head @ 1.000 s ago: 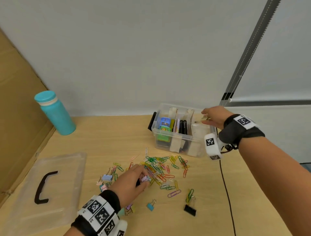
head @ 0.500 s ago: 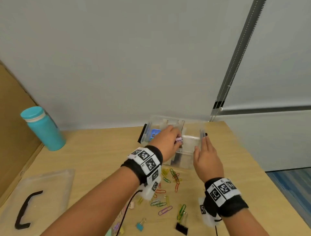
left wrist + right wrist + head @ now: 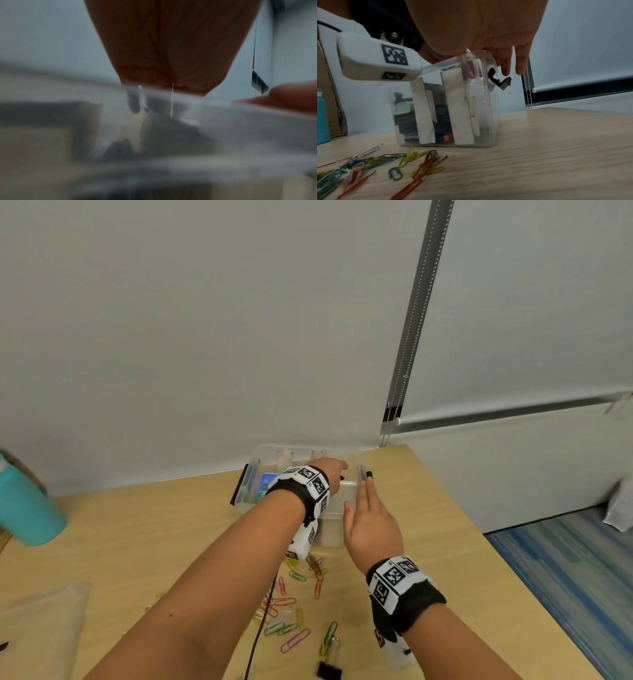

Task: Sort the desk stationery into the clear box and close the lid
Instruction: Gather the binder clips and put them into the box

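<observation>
Bare forearms, black wristbands [image 3: 416, 606] with white square-coded marker blocks [image 3: 394, 577], white wrist camera housing [image 3: 376, 59] (also tagged), thin black cable [image 3: 255, 642]

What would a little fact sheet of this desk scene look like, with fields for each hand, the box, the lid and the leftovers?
left hand: left hand reaches into the clear box from above; whether its fingers hold anything is hidden
right hand: right hand with fingers straight, at the box's right end by the black latch
box: open, with white dividers
lid: lid lies apart on the desk
leftovers: paper clips, black binder clip
bystander: teal bottle
</observation>
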A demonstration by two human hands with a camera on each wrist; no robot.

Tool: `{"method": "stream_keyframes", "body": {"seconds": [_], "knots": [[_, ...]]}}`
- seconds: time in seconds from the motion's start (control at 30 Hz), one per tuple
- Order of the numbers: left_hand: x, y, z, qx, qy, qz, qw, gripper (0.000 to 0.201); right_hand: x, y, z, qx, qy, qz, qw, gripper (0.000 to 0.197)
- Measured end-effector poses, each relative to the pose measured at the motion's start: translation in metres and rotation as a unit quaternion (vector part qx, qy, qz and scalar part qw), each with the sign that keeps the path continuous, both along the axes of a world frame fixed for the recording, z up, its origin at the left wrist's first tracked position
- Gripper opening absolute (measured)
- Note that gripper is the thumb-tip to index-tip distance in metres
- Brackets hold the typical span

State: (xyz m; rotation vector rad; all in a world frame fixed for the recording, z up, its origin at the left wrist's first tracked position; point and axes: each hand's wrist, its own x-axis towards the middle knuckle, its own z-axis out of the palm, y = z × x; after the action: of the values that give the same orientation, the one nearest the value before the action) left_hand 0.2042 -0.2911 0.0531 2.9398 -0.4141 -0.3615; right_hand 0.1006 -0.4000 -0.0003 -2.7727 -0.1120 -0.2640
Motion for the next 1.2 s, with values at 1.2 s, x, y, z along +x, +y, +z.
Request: {"method": "stream_keyframes", "body": {"seconds": [1.2], "knots": [[-0.269,0.124,-0.083,-0.028,0.102,-0.056,0.993,0.020,-0.116,0.002,-0.030,-0.104,0.310,0.331,0.885,0.016]]}}
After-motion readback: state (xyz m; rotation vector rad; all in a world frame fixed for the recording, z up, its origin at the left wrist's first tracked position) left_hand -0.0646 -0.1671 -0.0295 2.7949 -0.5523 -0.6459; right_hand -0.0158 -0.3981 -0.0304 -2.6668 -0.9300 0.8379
